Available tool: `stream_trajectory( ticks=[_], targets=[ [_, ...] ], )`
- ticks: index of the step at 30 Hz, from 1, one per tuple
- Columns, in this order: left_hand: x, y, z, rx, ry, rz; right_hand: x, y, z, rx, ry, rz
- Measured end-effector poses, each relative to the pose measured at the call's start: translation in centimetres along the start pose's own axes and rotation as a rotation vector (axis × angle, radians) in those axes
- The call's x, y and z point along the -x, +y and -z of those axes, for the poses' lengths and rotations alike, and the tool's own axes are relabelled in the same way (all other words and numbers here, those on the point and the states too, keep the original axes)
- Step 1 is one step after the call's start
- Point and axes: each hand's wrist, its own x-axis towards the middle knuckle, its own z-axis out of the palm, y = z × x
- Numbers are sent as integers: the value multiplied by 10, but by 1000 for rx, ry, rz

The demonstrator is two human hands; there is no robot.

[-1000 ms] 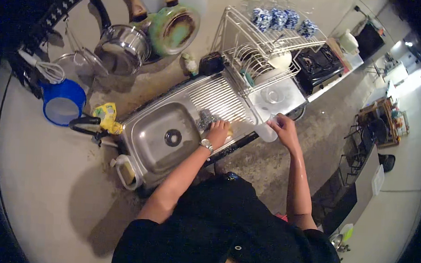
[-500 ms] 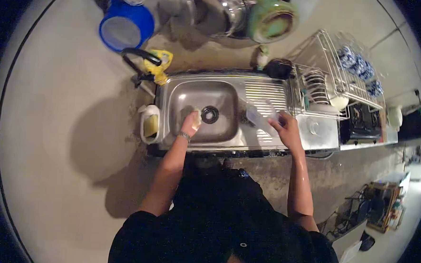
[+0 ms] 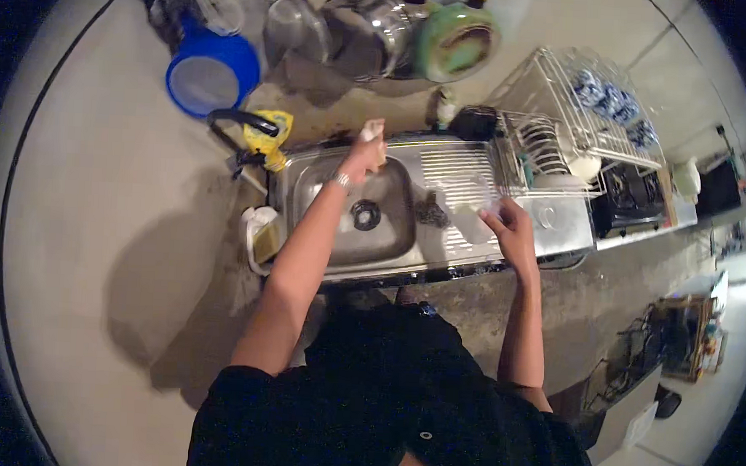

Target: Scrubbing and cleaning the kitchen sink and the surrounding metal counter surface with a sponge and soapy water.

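My left hand (image 3: 361,161) is stretched over the far side of the steel sink (image 3: 307,230). Its fingers are closed on a small cream-coloured thing (image 3: 373,133); whether that is a cloth or a sponge I cannot tell. Over the ribbed drainboard (image 3: 456,161), my right hand (image 3: 511,227) pinches the edge of a clear plastic container (image 3: 473,226), tilted and see-through, its outline faint. Beside it on the board, next to the sink's right rim, lies a dark grey scouring pad (image 3: 432,209). The black drain (image 3: 365,215) shows at the bottom of the basin.
A black faucet (image 3: 239,123) and a yellow packet (image 3: 268,135) are at the far left corner. A white holder with a yellow sponge (image 3: 265,242) hangs at the left. A wire dish rack (image 3: 554,162) and a black stove (image 3: 631,209) stand right. Pans (image 3: 459,42) hang behind.
My left hand has moved from inside the basin up to the sink's far edge, carrying the cream-coloured thing. My right hand still holds the clear container, now turned differently. The view has shifted slightly.
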Motion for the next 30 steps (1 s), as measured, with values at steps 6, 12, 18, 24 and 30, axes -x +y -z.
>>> stream_trajectory(
  ticks=[6,12,18,24,30],
  targets=[
    [-118,-66,-111,-889,17,-296,77,30,71,130,280,-247],
    [-165,-113,-186,-1111,-59,-380,129,65,89,84,438,-297],
    [-101,-133,-212,-1173,-280,-455,135,73,85,47,411,-358],
    [-50,-123,-106,-1151,-105,-245,89,46,67,43,310,-271],
    [-6,-103,72,-1214,293,-71,53,37,42,129,146,-228]
  ],
)
